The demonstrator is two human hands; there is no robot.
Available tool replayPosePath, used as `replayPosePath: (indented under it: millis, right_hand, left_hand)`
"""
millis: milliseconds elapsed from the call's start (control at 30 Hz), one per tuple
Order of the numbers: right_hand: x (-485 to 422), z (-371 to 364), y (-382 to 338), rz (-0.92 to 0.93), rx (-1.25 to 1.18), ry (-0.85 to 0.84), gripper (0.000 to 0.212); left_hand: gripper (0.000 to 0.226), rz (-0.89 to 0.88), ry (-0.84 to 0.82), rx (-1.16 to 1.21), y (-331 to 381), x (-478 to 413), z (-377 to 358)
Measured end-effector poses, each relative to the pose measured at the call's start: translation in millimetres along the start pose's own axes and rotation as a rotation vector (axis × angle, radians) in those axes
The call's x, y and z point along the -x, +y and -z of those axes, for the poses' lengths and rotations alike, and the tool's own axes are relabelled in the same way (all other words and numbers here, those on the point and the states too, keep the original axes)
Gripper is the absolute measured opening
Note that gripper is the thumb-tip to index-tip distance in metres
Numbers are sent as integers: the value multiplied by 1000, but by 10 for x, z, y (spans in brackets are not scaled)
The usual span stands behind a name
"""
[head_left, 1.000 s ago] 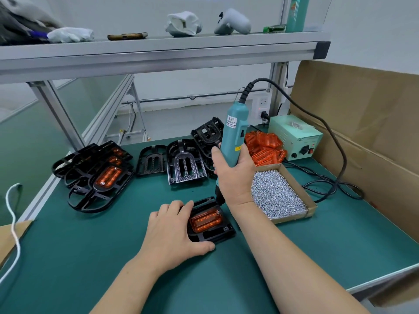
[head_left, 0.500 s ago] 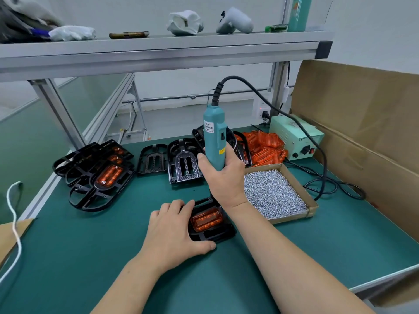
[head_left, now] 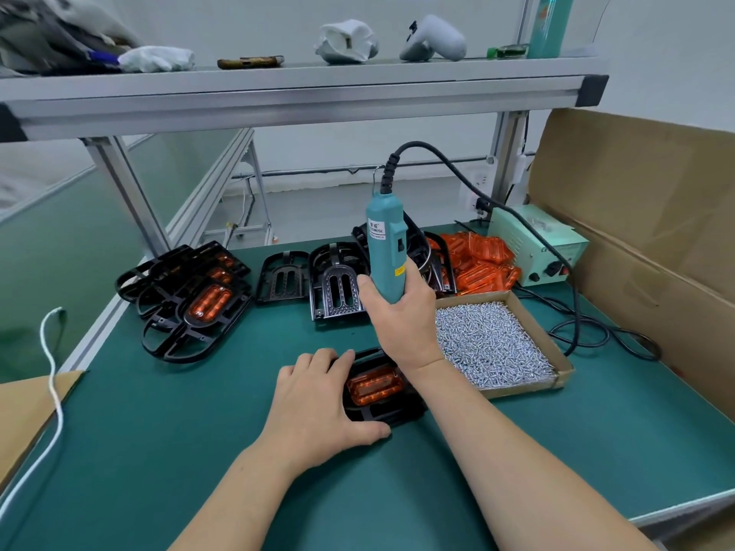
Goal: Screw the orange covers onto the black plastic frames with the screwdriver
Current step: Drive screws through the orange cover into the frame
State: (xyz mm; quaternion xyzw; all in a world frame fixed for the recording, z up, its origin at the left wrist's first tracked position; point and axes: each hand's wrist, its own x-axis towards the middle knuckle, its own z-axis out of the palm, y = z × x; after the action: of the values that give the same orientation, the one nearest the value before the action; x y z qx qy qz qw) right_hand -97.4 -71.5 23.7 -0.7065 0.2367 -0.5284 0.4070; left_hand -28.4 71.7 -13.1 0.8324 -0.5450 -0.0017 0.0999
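The orange cover (head_left: 376, 387) sits in a black frame (head_left: 397, 415) that lies flat on the green mat (head_left: 159, 451), directly under both hands. The left hand (head_left: 318, 403) lies flat on the frame's left part, fingers laid over its far edge and thumb along its near edge, pressing it down. The right hand (head_left: 401, 324), just beyond the cover, is wrapped round the lower body of the teal screwdriver (head_left: 385, 252), which stands almost upright. Its bit is hidden behind hand and wrist.

Just right of that grip is a cardboard tray (head_left: 521, 387) full of screws. Beyond the tray are a heap of loose orange covers (head_left: 481, 260) and a green power box (head_left: 537, 244). Behind the grip lie bare black frames (head_left: 338, 288). Well to its left is a stack of finished frames (head_left: 191, 308).
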Motion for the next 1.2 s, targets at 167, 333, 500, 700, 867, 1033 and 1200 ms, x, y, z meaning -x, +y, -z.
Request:
replayPosePath:
  millis: [167,333,500,700,867,1033,1200]
  right_hand:
    - [-8,61,-43,-38,-73,5,21]
    - [0,132,-111,-85,-229,1,18]
    - [33,235,-164,-110,-296,-94,22]
    - [-193,404,-338,-160,-526,195,17]
    - [-282,785,-21,-447,-585,539,23]
    - [-47,1025,375,-515,-334,653,27]
    - [83,1087,474,-477,-286,588,30]
  left_hand:
    - [118,-4,-6,-2,-4,-8,7]
    - [119,-18,-23,7,-28,-11,-1]
    - [121,-44,-26,13,-53,-11,-18]
    - [123,-46,-42,5,-55,-7,-11]
    - [121,-53,-46,3,-53,17,4]
    - [121,-58,-48,-9,-46,26,9]
    - [129,-109,-99,-1,-32,38,-8]
